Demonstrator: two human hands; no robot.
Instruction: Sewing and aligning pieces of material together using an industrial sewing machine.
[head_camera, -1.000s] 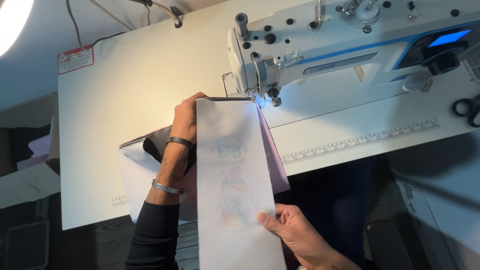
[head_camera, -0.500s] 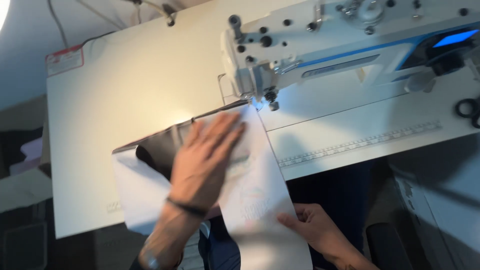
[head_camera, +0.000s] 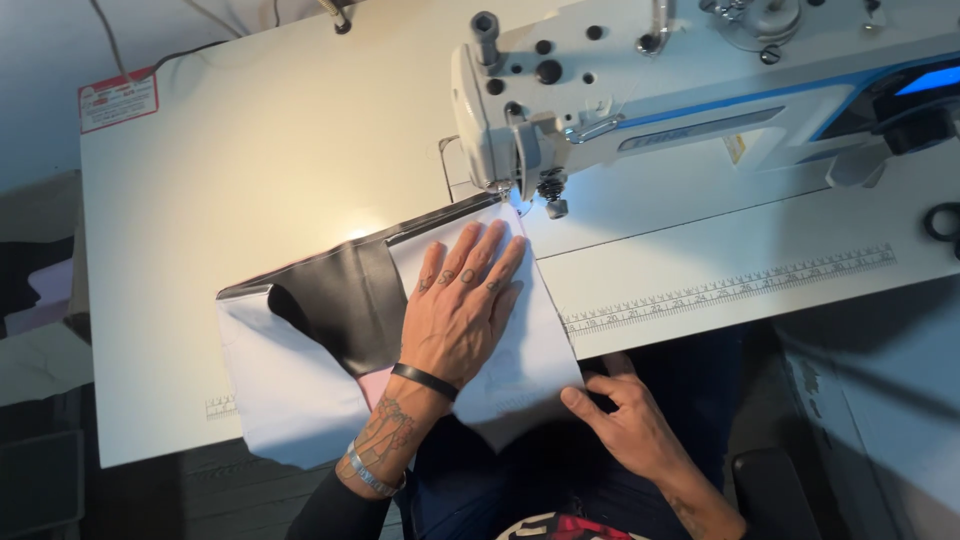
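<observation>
On the white surface (head_camera: 250, 190) the sewing machine (head_camera: 640, 90) stands with the white fabric panel (head_camera: 520, 340) laid just short of its needle, apparently positioned but not yet stitched, the left hand (head_camera: 462, 305) pressing it flat with fingers spread while the right hand (head_camera: 622, 420) pinches its near edge.

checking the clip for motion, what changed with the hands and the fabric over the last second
The left hand left the far end of the white fabric panel, swept back and now lies flat on it, fingers spread, pressing it onto the table. The panel, earlier lifted toward the camera, now lies flat by the needle. The right hand keeps its grip on the near edge. The black piece and sewing machine stayed put.
</observation>
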